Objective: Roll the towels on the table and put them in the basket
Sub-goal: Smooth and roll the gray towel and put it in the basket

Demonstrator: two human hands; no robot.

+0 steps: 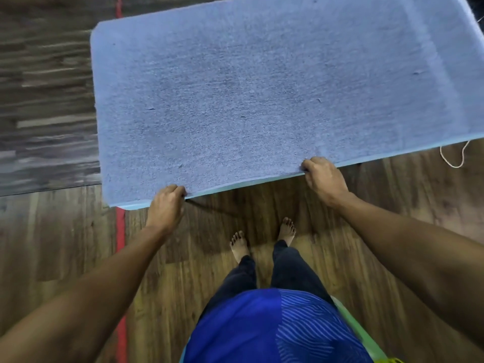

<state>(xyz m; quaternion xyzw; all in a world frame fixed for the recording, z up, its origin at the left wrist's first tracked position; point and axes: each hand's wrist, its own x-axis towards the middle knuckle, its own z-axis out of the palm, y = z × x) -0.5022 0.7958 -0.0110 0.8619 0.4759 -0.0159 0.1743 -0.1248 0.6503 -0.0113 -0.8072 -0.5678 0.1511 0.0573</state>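
Observation:
A large light-blue towel (262,95) lies spread flat and fills most of the upper view, hiding whatever surface is under it. My left hand (167,208) grips its near edge toward the left corner, fingers curled over the hem. My right hand (324,179) grips the same near edge further right, fingers curled onto the cloth. No basket is in view.
Wooden floor (392,218) lies below, with my bare feet (262,239) just short of the towel's edge. A red line (120,252) runs along the floor at the left. A thin white cord (453,158) loops near the right edge. Darker planks (44,100) lie at the left.

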